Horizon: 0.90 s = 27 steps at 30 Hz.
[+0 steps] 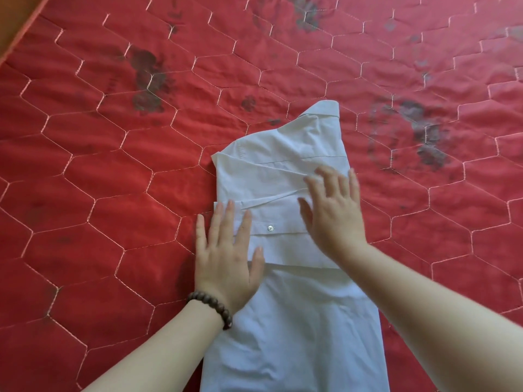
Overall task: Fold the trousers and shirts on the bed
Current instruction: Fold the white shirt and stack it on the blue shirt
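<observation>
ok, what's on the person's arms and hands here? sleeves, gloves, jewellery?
Both forearms are bare as far as the frame shows: no sleeves, no gloves. The left hand has a bracelet of round dark brown wooden beads around its wrist. The right hand and its wrist carry nothing; no rings or watch visible on either.

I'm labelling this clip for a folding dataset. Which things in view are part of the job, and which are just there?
Part of the job:
white shirt
left hand, flat on the shirt
right hand, flat on the shirt

Just there:
red quilted bed cover
bead bracelet on the left wrist
</observation>
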Each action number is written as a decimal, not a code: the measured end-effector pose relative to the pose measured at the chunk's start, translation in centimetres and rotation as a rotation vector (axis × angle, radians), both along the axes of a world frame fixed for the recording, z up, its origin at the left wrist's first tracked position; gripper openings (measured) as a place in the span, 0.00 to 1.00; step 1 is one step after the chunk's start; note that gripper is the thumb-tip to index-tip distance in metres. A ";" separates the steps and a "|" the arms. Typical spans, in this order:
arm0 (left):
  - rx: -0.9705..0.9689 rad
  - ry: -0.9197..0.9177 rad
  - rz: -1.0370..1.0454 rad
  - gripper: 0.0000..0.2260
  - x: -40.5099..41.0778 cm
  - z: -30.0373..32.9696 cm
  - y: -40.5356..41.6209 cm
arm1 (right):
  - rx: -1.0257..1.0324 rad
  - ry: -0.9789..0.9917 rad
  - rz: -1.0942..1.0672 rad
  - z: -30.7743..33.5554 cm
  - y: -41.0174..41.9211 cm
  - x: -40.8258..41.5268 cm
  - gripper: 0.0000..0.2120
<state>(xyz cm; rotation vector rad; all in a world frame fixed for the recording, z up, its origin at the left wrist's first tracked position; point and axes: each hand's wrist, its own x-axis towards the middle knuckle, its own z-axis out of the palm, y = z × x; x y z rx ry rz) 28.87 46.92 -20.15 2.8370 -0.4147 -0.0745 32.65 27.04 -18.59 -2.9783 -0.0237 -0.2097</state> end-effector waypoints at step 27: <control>0.182 0.029 -0.141 0.28 2.3 -1.7 -3.2 | 0.104 0.298 0.085 -4.4 4.1 -2.9 0.27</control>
